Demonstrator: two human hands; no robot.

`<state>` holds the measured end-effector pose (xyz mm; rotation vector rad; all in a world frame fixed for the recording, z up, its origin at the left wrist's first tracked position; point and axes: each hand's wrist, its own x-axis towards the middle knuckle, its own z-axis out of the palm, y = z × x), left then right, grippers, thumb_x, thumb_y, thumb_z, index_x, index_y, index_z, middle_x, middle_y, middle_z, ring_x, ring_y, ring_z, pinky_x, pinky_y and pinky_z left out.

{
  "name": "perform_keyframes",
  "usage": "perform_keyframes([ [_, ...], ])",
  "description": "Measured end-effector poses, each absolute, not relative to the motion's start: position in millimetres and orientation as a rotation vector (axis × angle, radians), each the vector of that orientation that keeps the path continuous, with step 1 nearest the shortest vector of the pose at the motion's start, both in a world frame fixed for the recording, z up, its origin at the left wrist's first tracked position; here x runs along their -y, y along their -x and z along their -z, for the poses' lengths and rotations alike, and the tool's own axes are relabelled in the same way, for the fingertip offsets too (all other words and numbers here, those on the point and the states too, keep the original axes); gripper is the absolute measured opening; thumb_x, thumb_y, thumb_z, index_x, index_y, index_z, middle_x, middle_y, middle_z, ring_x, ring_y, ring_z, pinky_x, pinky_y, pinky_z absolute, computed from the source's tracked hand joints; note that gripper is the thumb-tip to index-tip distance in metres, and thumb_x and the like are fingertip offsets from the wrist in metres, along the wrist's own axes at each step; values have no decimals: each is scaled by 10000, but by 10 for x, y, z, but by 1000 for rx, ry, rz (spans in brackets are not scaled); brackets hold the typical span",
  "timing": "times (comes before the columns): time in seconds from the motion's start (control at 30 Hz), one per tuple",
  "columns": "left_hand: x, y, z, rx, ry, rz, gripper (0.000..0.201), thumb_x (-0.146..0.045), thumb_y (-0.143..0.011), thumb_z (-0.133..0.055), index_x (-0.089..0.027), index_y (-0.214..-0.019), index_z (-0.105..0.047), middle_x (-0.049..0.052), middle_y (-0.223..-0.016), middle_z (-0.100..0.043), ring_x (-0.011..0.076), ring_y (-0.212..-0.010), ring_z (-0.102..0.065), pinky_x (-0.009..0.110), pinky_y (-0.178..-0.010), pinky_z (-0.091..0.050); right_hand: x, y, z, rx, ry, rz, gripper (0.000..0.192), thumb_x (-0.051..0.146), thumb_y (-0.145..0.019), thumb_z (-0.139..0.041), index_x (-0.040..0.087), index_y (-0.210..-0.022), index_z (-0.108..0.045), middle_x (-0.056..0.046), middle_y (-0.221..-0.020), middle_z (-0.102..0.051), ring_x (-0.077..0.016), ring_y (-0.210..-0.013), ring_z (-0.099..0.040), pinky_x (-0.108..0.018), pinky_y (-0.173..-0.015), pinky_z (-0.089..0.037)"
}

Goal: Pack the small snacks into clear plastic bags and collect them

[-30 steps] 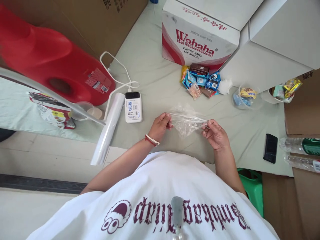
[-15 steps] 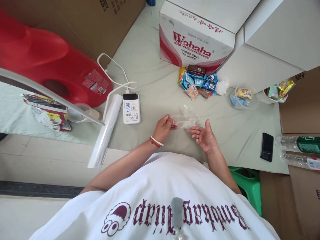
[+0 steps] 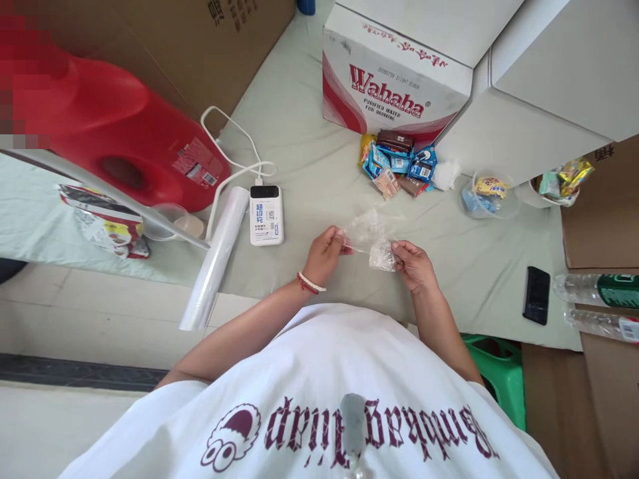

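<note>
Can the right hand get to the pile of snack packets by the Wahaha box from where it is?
Probably yes. The right hand is pinching the clear plastic bag along with the left hand, so it must let go first. Only bare cloth lies between it and the snack packets.

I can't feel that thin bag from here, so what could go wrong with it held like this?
1. Both the left hand and the right hand pinch the clear plastic bag by small bits of crumpled film; it could slip out or tear if pulled apart.
2. The bag looks bunched, so its opening may be hard to find.
3. The snack packets lie apart from the hands; reaching for them would leave the bag in one hand.
</note>
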<state>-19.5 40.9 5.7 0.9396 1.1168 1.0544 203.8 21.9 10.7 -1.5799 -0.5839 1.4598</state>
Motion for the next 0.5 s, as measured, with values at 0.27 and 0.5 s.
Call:
perform_keyframes([
  [0.27,-560,238,-43,-1042,-294,-797,514,-701,-810,-680,-206,-826,-545,72,-863,-700,200,-791,-708,342,-702,-607,-8,-1898,-112,632,1625,-1344,389,537,-652,-853,207,-775,-688,31,-716,-593,-77,-533,-366,-239,-451,-264],
  [0.5,-251,-178,108,-1378,-698,-833,477,-668,-829,-703,-210,-788,-577,15,-794,-620,166,-755,-598,268,-631,-472,99,-1706,-124,901,1658,-1123,281,483,-826,-734,211,-894,-728,26,-732,-611,-113,-608,-436,-255,-565,-356],
])
